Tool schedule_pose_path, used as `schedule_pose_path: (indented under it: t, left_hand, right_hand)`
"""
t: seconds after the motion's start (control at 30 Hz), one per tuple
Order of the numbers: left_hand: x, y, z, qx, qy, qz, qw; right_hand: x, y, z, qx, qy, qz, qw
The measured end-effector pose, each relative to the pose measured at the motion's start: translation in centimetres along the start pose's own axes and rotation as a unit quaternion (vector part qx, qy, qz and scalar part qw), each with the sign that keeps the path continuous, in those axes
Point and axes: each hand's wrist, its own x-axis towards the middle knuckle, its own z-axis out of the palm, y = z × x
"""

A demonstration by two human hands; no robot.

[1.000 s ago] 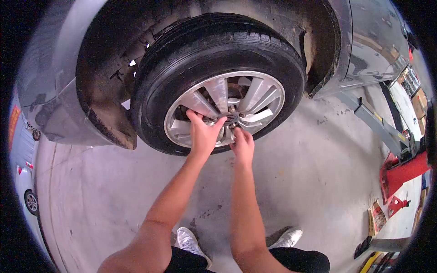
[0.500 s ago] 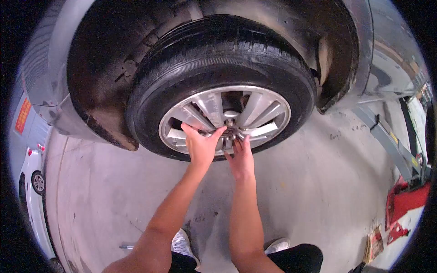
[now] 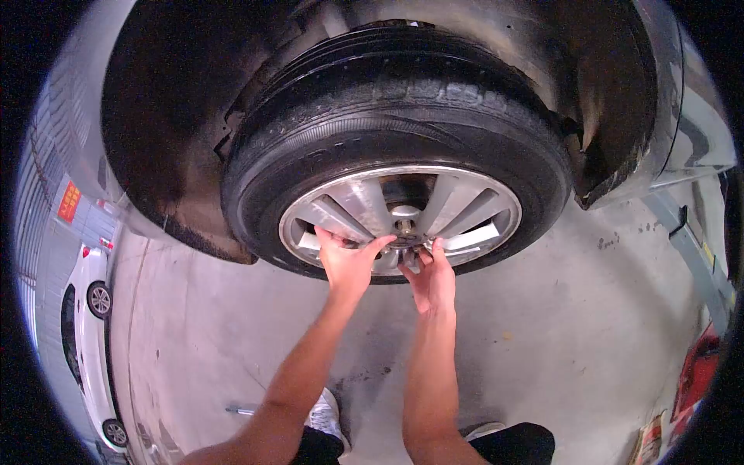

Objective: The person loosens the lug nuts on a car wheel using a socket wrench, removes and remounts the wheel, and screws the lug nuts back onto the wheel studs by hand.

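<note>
A silver alloy wheel (image 3: 364, 195) with a black tyre (image 3: 395, 116) sits in the car's wheel arch. My left hand (image 3: 349, 267) grips a lower-left spoke, its thumb pointing to the dark hub centre (image 3: 406, 241) and its other fingers partly hidden in the spoke gap. Just right of it, my right hand (image 3: 434, 285) has its fingers curled in at the lower side of the hub, by the lug holes. Its thumb rests on the spoke face. Whatever those fingertips hold is too small and hidden to make out.
Grey bodywork (image 3: 668, 93) frames the wheel arch. A lift arm (image 3: 690, 240) stands at right, with a red object (image 3: 700, 364) and printed cardboard (image 3: 649, 440) below. On the floor lies a thin tool (image 3: 242, 411) near my shoe (image 3: 325, 417). A white car (image 3: 93, 325) is parked at left.
The view has shifted, so the wheel appears larger and lower. My left hand keeps its place on the spoke; my right fingers have shifted slightly by the hub.
</note>
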Motion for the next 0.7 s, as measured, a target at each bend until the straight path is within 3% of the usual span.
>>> schedule_pose_path:
  t: [0.17,0.43,0.57,0.7]
  left_hand:
    - [0.1,-0.8,0.1,-0.103,-0.003,-0.018,0.995]
    - [0.9,-3.5,-0.1,-0.066,0.01,0.067,0.996]
    - [0.3,-3.1,-0.6,0.035,0.008,0.067,0.997]
    - [0.8,-2.4,0.0,-0.061,0.013,0.108,0.992]
  right_hand:
    - [-1.0,-1.0,1.3,0.012,0.009,0.002,1.0]
    - [0.7,-0.3,1.3,0.006,0.067,0.009,0.998]
    - [1.1,0.4,0.4,0.0,0.057,0.011,0.998]
    - [-0.1,-0.5,2.1,-0.033,0.085,-0.005,0.996]
